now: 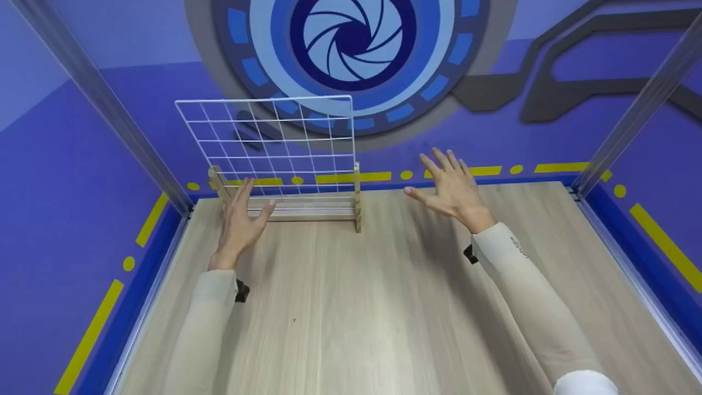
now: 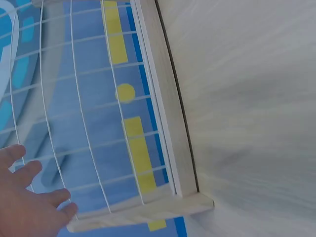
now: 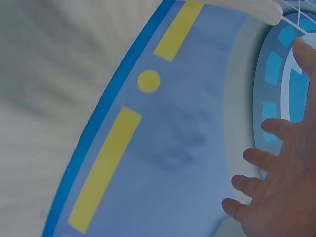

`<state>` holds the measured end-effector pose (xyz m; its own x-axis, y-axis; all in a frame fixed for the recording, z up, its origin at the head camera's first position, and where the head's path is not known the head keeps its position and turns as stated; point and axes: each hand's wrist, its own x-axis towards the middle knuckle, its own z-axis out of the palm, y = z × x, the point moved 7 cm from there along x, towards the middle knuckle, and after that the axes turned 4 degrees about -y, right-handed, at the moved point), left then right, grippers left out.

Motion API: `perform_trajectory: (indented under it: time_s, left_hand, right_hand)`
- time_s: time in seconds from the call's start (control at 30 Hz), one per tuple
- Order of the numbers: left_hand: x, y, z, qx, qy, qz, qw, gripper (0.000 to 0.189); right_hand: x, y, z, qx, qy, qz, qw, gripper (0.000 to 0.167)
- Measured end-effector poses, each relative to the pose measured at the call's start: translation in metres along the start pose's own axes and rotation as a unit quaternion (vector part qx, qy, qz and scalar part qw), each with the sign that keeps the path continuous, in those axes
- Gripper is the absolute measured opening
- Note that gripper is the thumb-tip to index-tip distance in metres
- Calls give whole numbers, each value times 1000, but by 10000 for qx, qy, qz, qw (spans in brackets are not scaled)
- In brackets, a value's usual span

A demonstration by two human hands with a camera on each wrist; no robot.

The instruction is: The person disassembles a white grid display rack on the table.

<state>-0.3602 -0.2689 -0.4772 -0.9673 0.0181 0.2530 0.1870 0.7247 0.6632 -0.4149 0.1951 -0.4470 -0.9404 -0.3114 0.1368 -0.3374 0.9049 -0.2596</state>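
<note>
A white wire grid panel (image 1: 271, 145) stands upright in a low wooden rack (image 1: 299, 211) at the far left of the wooden table (image 1: 384, 307). My left hand (image 1: 241, 219) is open with straight fingers, just in front of the rack's left end, holding nothing. In the left wrist view the left hand (image 2: 27, 202) lies close to the grid wires (image 2: 84, 123) and the rack's wooden base (image 2: 170, 113). To the right of the rack my right hand (image 1: 449, 186) hovers open, fingers spread, above the table's far edge. The right wrist view shows the right hand's fingers (image 3: 276, 173) spread in the air.
The table is boxed in by blue and purple walls with yellow stripes (image 1: 354, 177) and two slanting metal posts (image 1: 104, 104) at the far corners. A large round blue emblem (image 1: 351, 49) covers the back wall.
</note>
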Motion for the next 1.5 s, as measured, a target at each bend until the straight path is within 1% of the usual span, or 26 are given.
perform_trajectory:
  time_s: [0.17, 0.23, 0.3, 0.37, 0.5, 0.63, 0.7, 0.8, 0.87, 1.0, 1.13, 1.23, 1.37, 1.47, 1.5]
  left_hand:
    - [3, -15, -13, -389, 65, -280, 9988, 80]
    - [5, -22, -20, -537, 107, -432, 9976, 80]
    - [8, -30, -26, -772, 148, -592, 9951, 79]
    - [11, -37, -33, -1043, 197, -793, 9912, 79]
    - [18, -50, -45, -1563, 424, -1256, 9788, 76]
    - [25, -63, -56, -1773, 760, -1717, 9661, 72]
    - [28, -68, -61, -1862, 925, -1877, 9600, 70]
    - [31, -72, -67, -1924, 1079, -2037, 9539, 68]
    - [35, -74, -69, -1968, 1112, -2103, 9511, 68]
    - [41, -76, -67, -1930, 1000, -2309, 9484, 68]
    - [49, -78, -65, -1902, 959, -2352, 9483, 66]
    - [54, -78, -64, -1923, 945, -2254, 9504, 65]
    - [59, -78, -63, -1949, 790, -2222, 9521, 66]
    - [63, -79, -61, -2010, 665, -2244, 9512, 67]
    - [64, -79, -60, -2040, 616, -2248, 9508, 67]
  right_hand:
    - [12, -16, 11, 353, -420, -77, 9985, 101]
    - [18, -23, 16, 500, -521, -115, 9973, 102]
    - [23, -30, 19, 758, -589, -132, 9953, 101]
    - [29, -37, 22, 1135, -645, -140, 9913, 100]
    - [38, -49, 27, 1956, -716, -60, 9780, 98]
    - [49, -61, 34, 2551, -657, 44, 9647, 96]
    - [54, -68, 38, 2828, -610, 43, 9572, 93]
    - [60, -78, 45, 3237, -524, -14, 9447, 89]
    - [63, -84, 49, 3506, -441, -55, 9355, 86]
    - [66, -90, 58, 4019, -250, -18, 9154, 81]
    - [68, -93, 65, 4403, -111, 44, 8978, 77]
    - [71, -98, 71, 4579, -63, -29, 8890, 73]
    - [73, -105, 76, 4789, 111, -178, 8776, 64]
    - [72, -108, 77, 4848, 374, -166, 8737, 57]
    - [72, -108, 77, 4842, 452, -137, 8737, 56]
